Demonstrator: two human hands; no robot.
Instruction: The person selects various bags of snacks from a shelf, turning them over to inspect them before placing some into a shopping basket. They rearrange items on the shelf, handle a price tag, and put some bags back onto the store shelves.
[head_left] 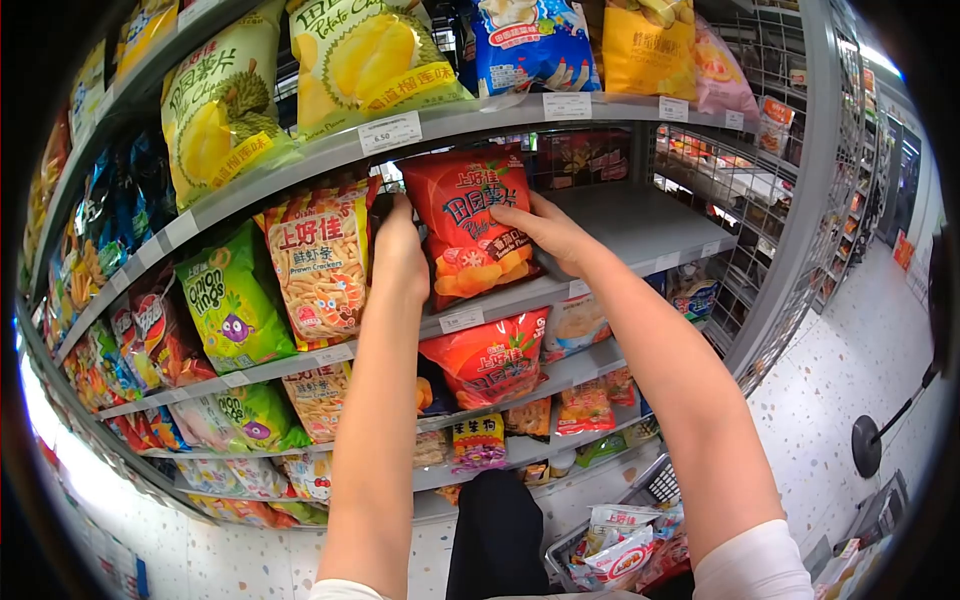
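Note:
A red bag of potato chips (468, 225) stands upright at the front of a middle shelf, between my hands. My right hand (548, 232) grips its right edge, the thumb lying on the printed front and the other fingers behind. At the bag's left edge is my left hand (400, 250), reaching into the gap beside a bag of prawn crackers (318, 265). Its fingers are mostly hidden, so its grip does not show. One shelf lower, another red chip bag (490, 360) of the same design faces out.
Durian potato chip bags (365, 65) line the shelf above. Green onion ring bags (235, 305) stand to the left. A bare grey shelf (630, 225) stretches rightward to a wire mesh side panel (765, 210). On the floor, a grey basket (562, 548) holds several snack bags.

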